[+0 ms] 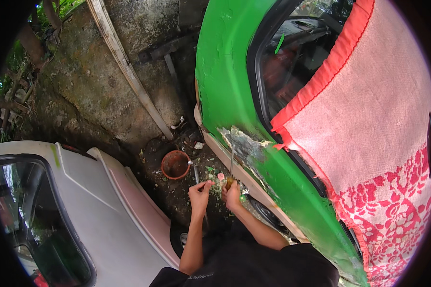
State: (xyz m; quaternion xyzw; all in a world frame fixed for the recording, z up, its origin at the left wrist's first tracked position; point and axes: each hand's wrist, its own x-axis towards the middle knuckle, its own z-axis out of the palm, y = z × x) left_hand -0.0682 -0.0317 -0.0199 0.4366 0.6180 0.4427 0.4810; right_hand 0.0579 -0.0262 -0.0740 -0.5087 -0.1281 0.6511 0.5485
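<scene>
My right hand (232,195) is closed round the amber handle of a screwdriver (232,162). Its long metal shaft points away from me, beside the damaged lower bodywork (246,147) of a green car (227,81). There the paint is broken away, baring grey and whitish patches. Just left of it, my left hand (199,195) has its fingers pinched together; what they hold, if anything, is hidden. A grey rod (196,174) with a pale end runs behind or through that hand; I cannot tell which.
A pink and red floral towel (364,119) covers the car's glass at right. A white car (96,201) stands close at left. Beyond my hands are an orange-brown pot (175,165), paint chips (210,170) on dark ground, a leaning pale board (129,69) and a stained wall (96,91).
</scene>
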